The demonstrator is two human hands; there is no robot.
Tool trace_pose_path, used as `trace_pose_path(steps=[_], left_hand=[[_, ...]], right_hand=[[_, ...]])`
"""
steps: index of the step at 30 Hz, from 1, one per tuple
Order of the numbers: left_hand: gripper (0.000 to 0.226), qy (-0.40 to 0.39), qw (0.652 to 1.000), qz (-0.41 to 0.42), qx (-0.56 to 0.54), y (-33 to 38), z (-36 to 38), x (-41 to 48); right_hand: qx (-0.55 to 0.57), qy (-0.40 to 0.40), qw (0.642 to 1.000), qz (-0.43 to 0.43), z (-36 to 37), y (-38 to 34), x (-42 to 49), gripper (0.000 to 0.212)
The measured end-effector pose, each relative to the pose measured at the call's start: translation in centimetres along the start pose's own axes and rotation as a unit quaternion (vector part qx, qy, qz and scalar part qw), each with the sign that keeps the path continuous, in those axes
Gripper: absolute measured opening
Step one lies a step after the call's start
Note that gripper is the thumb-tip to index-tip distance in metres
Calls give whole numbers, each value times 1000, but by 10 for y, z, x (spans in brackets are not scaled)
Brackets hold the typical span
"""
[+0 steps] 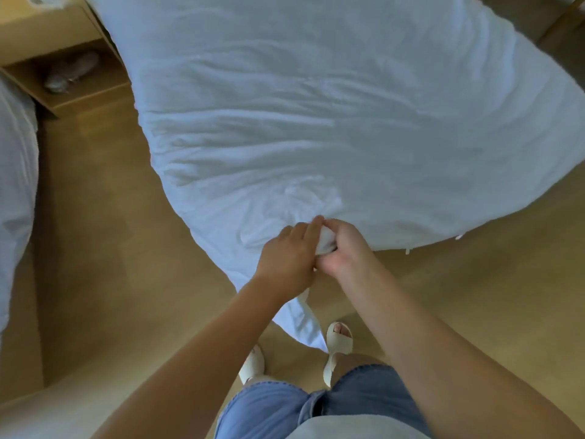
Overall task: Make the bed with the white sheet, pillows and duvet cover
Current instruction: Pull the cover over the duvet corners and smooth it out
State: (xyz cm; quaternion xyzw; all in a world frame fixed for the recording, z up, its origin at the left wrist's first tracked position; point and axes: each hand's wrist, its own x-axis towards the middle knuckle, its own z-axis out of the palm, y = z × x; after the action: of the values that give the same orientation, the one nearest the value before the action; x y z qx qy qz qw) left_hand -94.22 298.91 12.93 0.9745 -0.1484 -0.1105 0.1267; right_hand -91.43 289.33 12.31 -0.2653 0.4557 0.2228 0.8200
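White duvet cover (316, 122) spread over the bed, filling the upper frame; long axis runs away from the person toward the far end. Wrinkled across the middle. Near corner hangs off the foot of the bed, a tail of cloth trailing down to the wooden floor (126, 248) between the feet.

Both hands meet at that near corner, touching each other. Right hand (345, 251) is fisted tight around a bunched wad of the fabric; left hand (291, 255) lies curled over it from the side, fingers pressing the same wad. Neither hand is nearer; the rest of the cover lies straight ahead of the grip.

Judgement: corner being worked or tied.

Wooden nightstand (38, 36) at upper left, well apart. More white bedding (15, 185) along the left edge. White sandals (340, 343) just beside the hanging tail, a snag risk.
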Motion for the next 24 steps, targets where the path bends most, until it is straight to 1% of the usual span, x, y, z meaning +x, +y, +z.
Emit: trace_pose_path(steps=[2,3,5,7,10,11,12,14,15,16,17,18,19,20,21,22,24], left_hand=[[45,-17,998,-29,47,1,-11,10],[39,-18,997,-31,69,2,-15,10],[36,-14,995,-39,89,1,-22,3],[37,-18,995,-59,82,-3,-29,-7],[36,-43,989,-120,81,-6,-36,-11],[39,-54,985,-138,92,-3,-35,-7],[48,-65,981,-138,115,3,-32,-2],[83,-82,978,-94,169,27,-18,14],[94,-74,981,-65,168,44,-9,24],[96,-61,986,-43,148,59,-1,35],[89,-53,992,-39,112,72,5,48],[74,-42,995,-41,76,79,6,60],[55,-29,997,-40,61,82,5,71],[36,-18,997,-32,71,82,2,79],[23,-10,995,-15,98,79,0,83],[20,-13,992,2,128,75,-3,84],[21,-39,984,21,170,70,-3,84]], right_hand=[[-18,6,1000,24,-11,-13,1,12],[-16,16,1000,22,-16,-17,2,12],[-5,38,999,-8,-24,-31,10,17],[27,55,997,-45,-30,-50,15,14],[34,55,995,-80,-33,-72,19,10],[28,53,994,-95,-32,-76,20,14],[25,47,993,-106,-31,-78,21,20],[23,37,993,-114,-23,-82,18,29],[22,40,992,-115,-20,-84,15,28],[23,50,992,-114,-18,-86,13,23],[24,56,992,-109,-19,-89,11,20],[23,51,993,-99,-22,-94,8,19],[21,39,995,-88,-26,-98,6,20],[19,25,997,-77,-33,-104,6,22],[27,12,997,-65,-41,-109,6,26],[41,-2,998,-56,-49,-116,6,29],[75,-17,995,-58,-64,-128,12,32]])
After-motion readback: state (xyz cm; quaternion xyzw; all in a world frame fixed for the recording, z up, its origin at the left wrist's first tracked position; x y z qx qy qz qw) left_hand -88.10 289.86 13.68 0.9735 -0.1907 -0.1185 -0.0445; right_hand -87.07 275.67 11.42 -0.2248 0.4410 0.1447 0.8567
